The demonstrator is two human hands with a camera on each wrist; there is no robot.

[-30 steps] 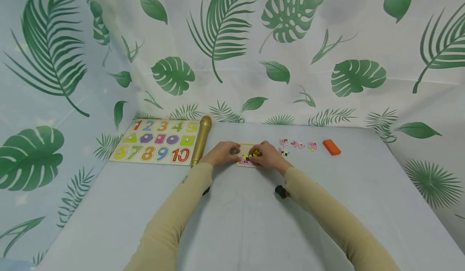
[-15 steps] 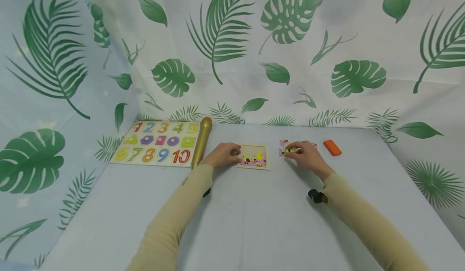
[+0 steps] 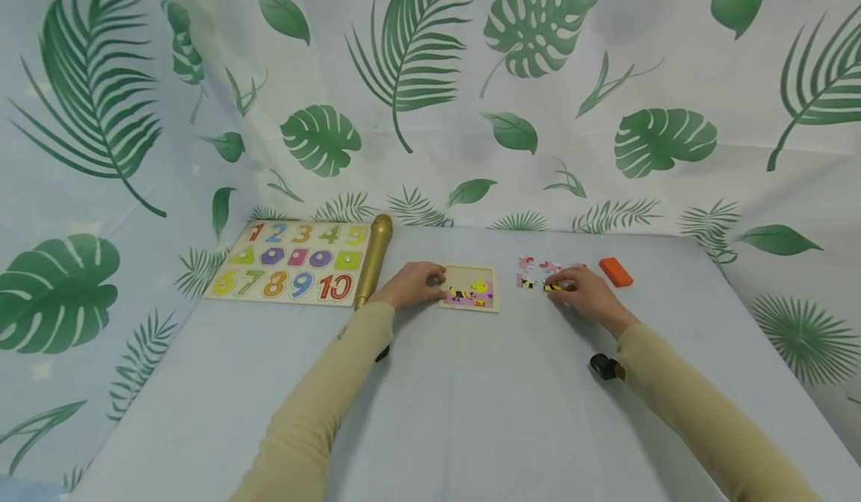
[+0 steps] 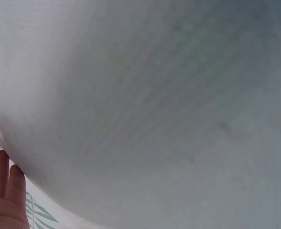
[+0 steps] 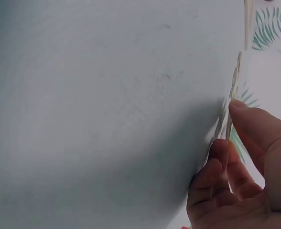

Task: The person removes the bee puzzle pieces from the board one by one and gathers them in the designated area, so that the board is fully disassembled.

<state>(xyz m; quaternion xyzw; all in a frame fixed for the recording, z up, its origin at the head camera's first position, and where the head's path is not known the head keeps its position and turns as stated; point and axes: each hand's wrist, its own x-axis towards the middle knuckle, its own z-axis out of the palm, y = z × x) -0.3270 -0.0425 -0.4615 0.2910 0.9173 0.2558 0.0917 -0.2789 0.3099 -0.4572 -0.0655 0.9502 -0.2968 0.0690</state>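
A small wooden puzzle tray (image 3: 497, 293) lies mid-table, its lower part filled with pink pieces showing yellow-and-black bee art. My left hand (image 3: 412, 284) rests at its left edge, thumb and fingertips touching the rim. In the left wrist view, the fingers (image 4: 15, 186) of that hand look fairly straight. Right of the tray, my right hand (image 3: 587, 293) pinches a yellow-and-black puzzle piece (image 3: 552, 287) close over the table. The right wrist view shows a thin piece edge (image 5: 228, 129) between thumb and fingers. Loose puzzle pieces (image 3: 527, 262) lie just beyond, some partly hidden by the hand.
An orange block (image 3: 615, 271) sits right of the loose pieces. Over on the left lie a number-and-shape board (image 3: 282, 264) and a gold microphone-like stick (image 3: 374, 259). Leaf-printed cloth walls (image 3: 430, 173) rise behind and beside the table.
My right hand has left the puzzle tray and moved right to the loose pieces, then a little further right to the piece it pinches. My left hand has stayed at the tray's edge.
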